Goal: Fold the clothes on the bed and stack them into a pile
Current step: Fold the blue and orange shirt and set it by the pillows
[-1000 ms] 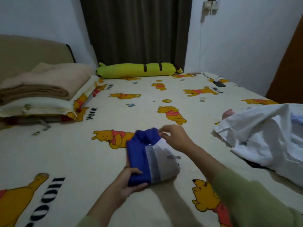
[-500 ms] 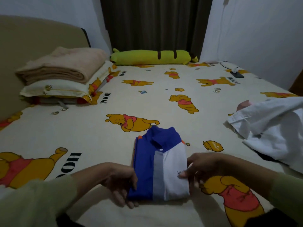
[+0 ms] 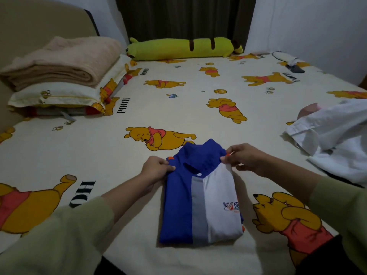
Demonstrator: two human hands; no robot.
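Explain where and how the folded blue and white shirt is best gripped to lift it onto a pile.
Probably grip the folded shirt by its two long side edges, left and right together, fingers underneath. It lies flat and layered, so lifting by the collar alone would likely let the folds open.

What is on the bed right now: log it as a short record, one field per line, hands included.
folded shirt: blue, grey and white shirt lying flat near the bed's front edge, collar away from the person
left hand: left hand pinches the shirt's left shoulder
right hand: right hand pinches the right shoulder
unfolded: white garment crumpled at the right
bedding: beige blanket folded on a pillow, far left
other: green bolster along the far edge
surface: printed bedsheet
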